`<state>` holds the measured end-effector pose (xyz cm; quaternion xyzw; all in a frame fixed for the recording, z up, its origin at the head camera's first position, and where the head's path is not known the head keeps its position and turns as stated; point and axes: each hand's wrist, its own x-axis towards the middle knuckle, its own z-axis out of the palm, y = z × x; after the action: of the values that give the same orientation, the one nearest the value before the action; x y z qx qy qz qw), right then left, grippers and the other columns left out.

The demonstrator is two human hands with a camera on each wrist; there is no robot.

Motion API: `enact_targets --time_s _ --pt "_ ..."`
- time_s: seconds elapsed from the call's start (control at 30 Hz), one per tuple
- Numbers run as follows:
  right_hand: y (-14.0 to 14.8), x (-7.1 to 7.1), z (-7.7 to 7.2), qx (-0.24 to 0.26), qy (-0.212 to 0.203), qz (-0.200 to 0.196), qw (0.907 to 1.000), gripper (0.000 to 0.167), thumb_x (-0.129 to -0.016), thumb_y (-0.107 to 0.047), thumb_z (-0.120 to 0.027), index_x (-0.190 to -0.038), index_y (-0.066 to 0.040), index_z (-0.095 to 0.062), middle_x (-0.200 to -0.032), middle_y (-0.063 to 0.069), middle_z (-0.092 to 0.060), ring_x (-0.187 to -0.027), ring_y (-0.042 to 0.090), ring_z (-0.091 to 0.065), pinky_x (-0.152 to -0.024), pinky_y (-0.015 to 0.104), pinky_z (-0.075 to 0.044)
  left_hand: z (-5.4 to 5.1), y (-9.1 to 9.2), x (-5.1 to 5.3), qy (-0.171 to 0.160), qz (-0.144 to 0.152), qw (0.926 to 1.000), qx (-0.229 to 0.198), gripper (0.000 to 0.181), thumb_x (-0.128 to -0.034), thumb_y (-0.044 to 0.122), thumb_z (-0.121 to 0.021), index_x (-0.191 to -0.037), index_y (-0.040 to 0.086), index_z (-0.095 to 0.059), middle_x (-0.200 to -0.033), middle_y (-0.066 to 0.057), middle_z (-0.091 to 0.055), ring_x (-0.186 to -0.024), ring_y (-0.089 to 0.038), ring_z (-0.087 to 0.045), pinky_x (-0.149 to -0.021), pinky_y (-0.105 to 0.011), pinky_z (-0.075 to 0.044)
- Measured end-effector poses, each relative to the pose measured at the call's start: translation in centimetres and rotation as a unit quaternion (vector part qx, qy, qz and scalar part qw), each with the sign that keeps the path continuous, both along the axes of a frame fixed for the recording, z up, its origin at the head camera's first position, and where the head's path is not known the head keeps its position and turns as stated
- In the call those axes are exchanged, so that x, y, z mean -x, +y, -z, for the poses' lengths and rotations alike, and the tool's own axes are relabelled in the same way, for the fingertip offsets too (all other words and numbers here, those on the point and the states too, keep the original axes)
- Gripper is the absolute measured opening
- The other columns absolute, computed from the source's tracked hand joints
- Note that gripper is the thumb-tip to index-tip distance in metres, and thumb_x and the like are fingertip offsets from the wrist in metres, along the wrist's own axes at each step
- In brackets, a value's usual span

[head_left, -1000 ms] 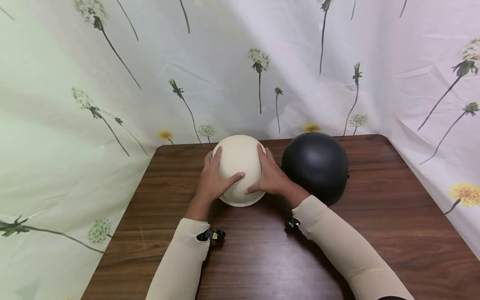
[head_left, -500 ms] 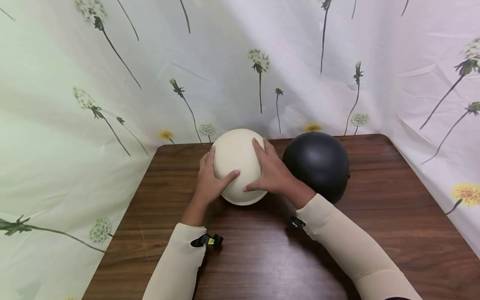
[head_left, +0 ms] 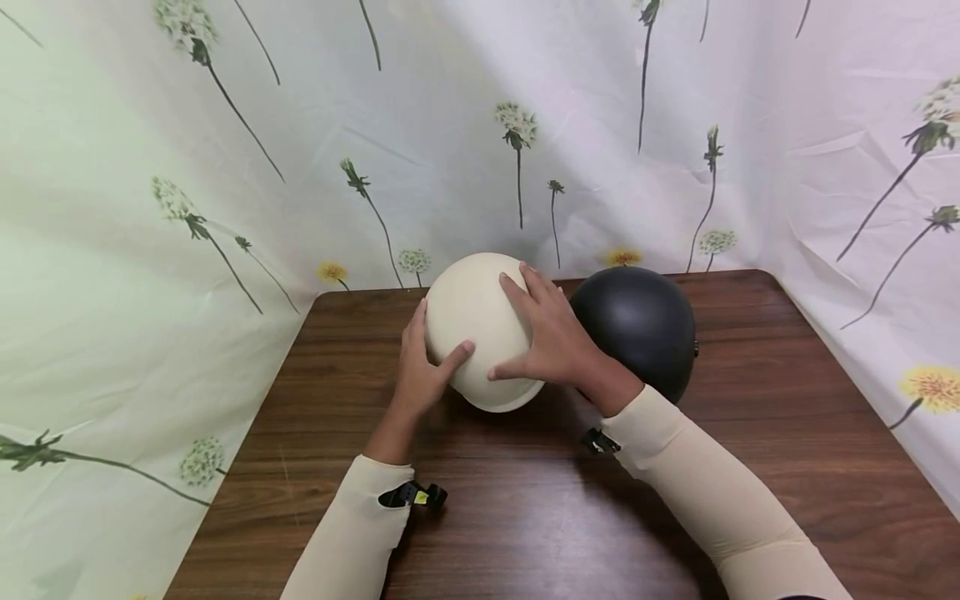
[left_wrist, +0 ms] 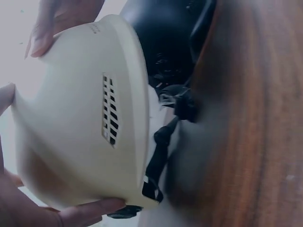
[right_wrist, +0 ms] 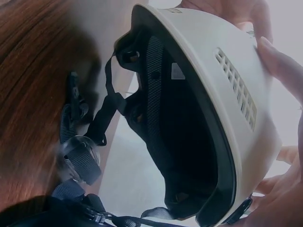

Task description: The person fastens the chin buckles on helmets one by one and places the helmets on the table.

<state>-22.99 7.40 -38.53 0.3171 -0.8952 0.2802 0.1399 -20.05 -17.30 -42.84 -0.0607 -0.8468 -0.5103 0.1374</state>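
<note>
A cream helmet (head_left: pixel 476 317) is held between both hands, slightly raised and tilted above the wooden table. My left hand (head_left: pixel 418 367) grips its left side, thumb on the near face of the shell. On the other side my right hand (head_left: pixel 553 337) holds it with spread, bent fingers. Slotted vents (left_wrist: pixel 110 109) show in the left wrist view, where a black chin strap (left_wrist: pixel 158 158) hangs below the rim. The right wrist view looks into the dark padded lining (right_wrist: pixel 184 127). Just right of it, a black helmet (head_left: pixel 637 325) sits dome up, partly covered by my right hand and wrist.
The dark wooden table (head_left: pixel 510 517) extends toward me and to both sides. Behind its far edge hangs a white curtain (head_left: pixel 450 167) with a dandelion print. Loose black straps (right_wrist: pixel 83 161) lie near the table in the right wrist view.
The cream helmet has risen a little and tipped to the right, with both hands moving along with it. The black helmet has stayed where it was.
</note>
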Motion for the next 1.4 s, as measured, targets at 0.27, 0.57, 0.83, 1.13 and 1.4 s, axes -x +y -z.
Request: enact_targets --time_s 0.27,0.57,0.83,1.13,1.4 --pt "-0.5 -0.5 -0.3 -0.015 0.033 -0.013 0.9993 0.130 -0.066 -0.075 -0.086 -0.167 -0.016 -0.030 -0.172 0.022 -0.021 -0.158 0.042 -0.020 -0.118 0.068 -0.030 1.3 -0.2 -0.5 0.014 0.026 0.9979 -0.057 0.096 -0.0962 0.040 -0.074 -0.170 0.024 -0.015 -0.171 -0.011 -0.021 -0.155 -0.030 -0.024 -0.120 -0.063 -0.028" --pt "-1.0 -0.1 -0.1 -0.018 0.043 -0.023 0.9987 0.130 -0.066 -0.076 -0.086 -0.166 -0.014 -0.032 -0.171 0.023 -0.021 -0.158 0.042 -0.020 -0.121 0.065 -0.026 1.8 -0.5 -0.3 0.041 0.047 0.9917 -0.112 0.092 -0.0965 0.031 -0.074 -0.169 0.021 -0.017 -0.169 -0.008 -0.024 -0.151 -0.027 -0.033 -0.115 -0.061 -0.038" --pt "-1.6 0.5 -1.0 -0.039 0.053 -0.031 0.9973 0.128 -0.067 -0.079 -0.084 -0.166 -0.014 -0.034 -0.171 0.021 -0.023 -0.157 0.040 -0.023 -0.120 0.063 -0.030 2.1 -0.7 -0.1 0.029 0.052 0.9849 -0.162 0.086 -0.1006 0.028 -0.069 -0.169 0.020 -0.017 -0.169 -0.005 -0.025 -0.150 -0.024 -0.035 -0.113 -0.058 -0.041" --pt "-2.2 0.6 -1.8 -0.060 0.040 -0.030 0.9970 0.128 -0.068 -0.081 -0.081 -0.167 -0.016 -0.032 -0.171 0.021 -0.022 -0.158 0.038 -0.022 -0.118 0.064 -0.032 2.3 -0.8 0.0 0.005 0.056 0.9752 -0.214 0.085 -0.1028 0.026 -0.066 -0.168 0.014 -0.013 -0.169 -0.006 -0.024 -0.150 -0.024 -0.033 -0.117 -0.057 -0.036" --pt "-1.6 1.6 -2.6 -0.060 0.003 -0.058 0.9965 0.126 -0.072 -0.079 -0.081 -0.168 -0.016 -0.028 -0.173 0.020 -0.019 -0.159 0.039 -0.021 -0.120 0.063 -0.030 1.8 -0.6 -0.1 -0.031 0.041 0.9735 -0.223 0.086 -0.1024 0.032 -0.066 -0.169 0.021 -0.013 -0.171 -0.005 -0.020 -0.152 -0.025 -0.029 -0.118 -0.057 -0.036"
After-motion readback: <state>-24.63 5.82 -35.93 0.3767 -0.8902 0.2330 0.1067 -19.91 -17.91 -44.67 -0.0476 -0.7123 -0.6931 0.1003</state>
